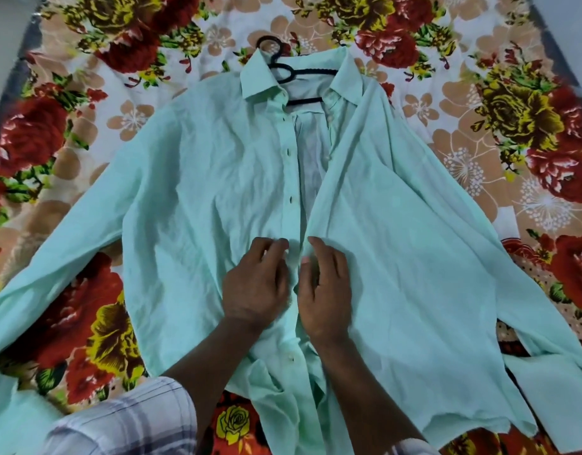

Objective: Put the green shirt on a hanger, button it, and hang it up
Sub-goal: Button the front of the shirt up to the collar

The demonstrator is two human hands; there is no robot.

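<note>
floral bedsheet (499,133), red n yellow roses on cream, covers the whole surface w/ a bit of grey floor at the far corners. green shirt (191,178) lies flat on it, front up, collar at the far end n hem at the near end, sleeves thrown out left n right. black hanger (284,72) is already inside the neck, hook poking out past the collar on the far side.

long axis that matters is the placket, running near-to-far down the middle. top part is open: a gap shows the inner back fabric between the two front edges, w/ buttonholes (288,153) on the left edge. near the hem one white button (288,355) looks done up, tho the cloth is bunched there so not 100% sure.

both hands sit abt midway up that line, side by side. left hand (255,284) is palm down on the left front panel, fingers curled n pinching at the edge; right hand (324,287) has the right panel's edge nipped between thumb n fingers, pulling it toward the left one. can't see the button itself, fingers hide it. neither hand is spread open.

judgement: buttoning is going from hem toward collar, so the next targets lie straight ahead, farther along the placket. both hands are equally near; each stays on its own side of the gap. plaid sleeve (125,421) shows at the near left.
</note>
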